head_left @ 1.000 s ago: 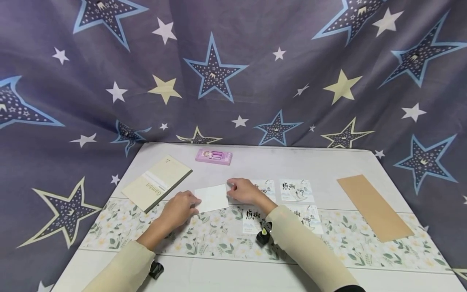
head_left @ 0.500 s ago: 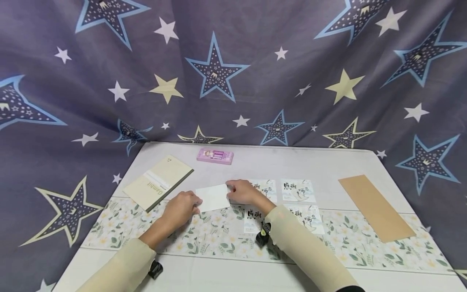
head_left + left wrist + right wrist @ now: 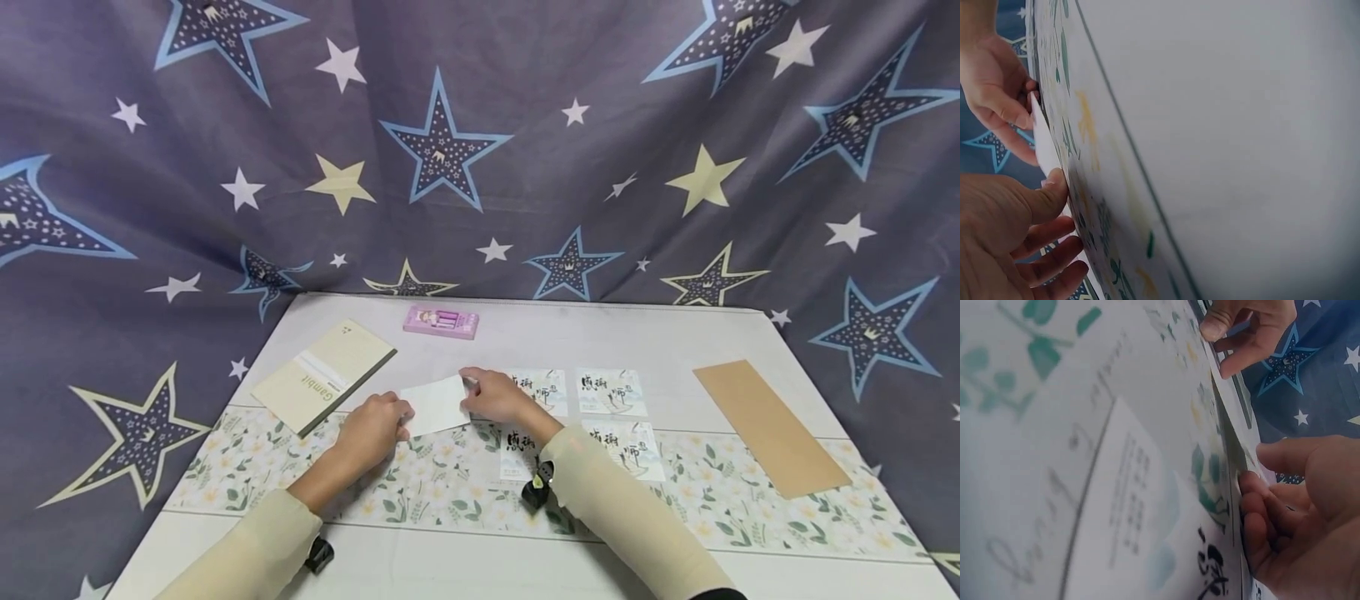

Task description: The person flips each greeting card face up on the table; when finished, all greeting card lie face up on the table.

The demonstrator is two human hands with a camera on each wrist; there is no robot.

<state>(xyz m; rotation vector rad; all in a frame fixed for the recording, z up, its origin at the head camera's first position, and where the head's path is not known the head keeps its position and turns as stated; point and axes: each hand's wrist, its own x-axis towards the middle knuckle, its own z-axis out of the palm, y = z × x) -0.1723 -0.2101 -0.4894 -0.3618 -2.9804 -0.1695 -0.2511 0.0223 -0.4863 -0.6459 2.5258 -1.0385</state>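
A blank white card (image 3: pixel 432 407) lies between my two hands in the head view, its right side tipped up from the table. My left hand (image 3: pixel 373 427) pinches its left edge, thumb on top. My right hand (image 3: pixel 495 395) pinches the right edge between thumb and curled fingers. In the left wrist view the card (image 3: pixel 1046 140) appears nearly edge-on, with the left thumb (image 3: pixel 1054 194) at its near end. The right wrist view shows the raised card edge (image 3: pixel 1225 403) running from one hand to the other. Several printed cards (image 3: pixel 611 392) lie beside my right forearm, partly covered by it.
A cream notebook (image 3: pixel 324 375) lies at the left, and a pink pen box (image 3: pixel 440 322) stands at the back. A brown paper strip (image 3: pixel 771 427) is at the right. The white table has a floral band (image 3: pixel 450 492); a star-patterned curtain (image 3: pixel 517 108) hangs behind.
My right hand has shifted slightly left with the card's right edge, which now bends up a little more. The left hand keeps its place.
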